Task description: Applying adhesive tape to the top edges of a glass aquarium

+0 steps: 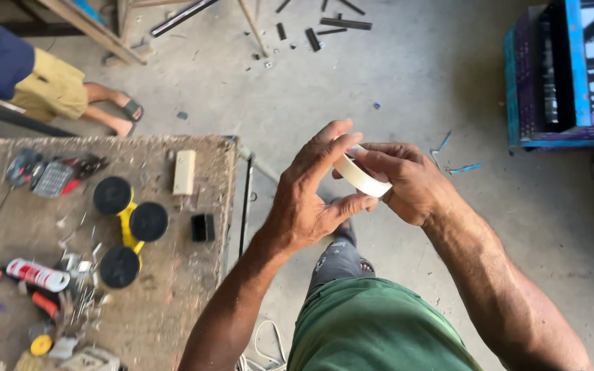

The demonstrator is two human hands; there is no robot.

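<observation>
Now, hands: both hands are raised over the concrete floor [407,89], just beside the desk [173,288], meeting on one thing.
Right hand [407,180]: closed around a roll of pale tape [360,177], fingers over its rim.
Left hand [311,199]: half open, fingertips and thumb touching the roll's near edge, as if picking at it.
Tape roll: held in the air between the hands, tilted.
Handling: likely light and fairly stiff as a ring, smooth on the outside; best gripped across the rim or through the core, since the sticky end will cling.
Desk: carries a yellow triple suction lifter [129,223], a sealant tube [37,274] and a small black block [203,227].
Nearby: another person's legs [104,110] beyond the desk.
</observation>
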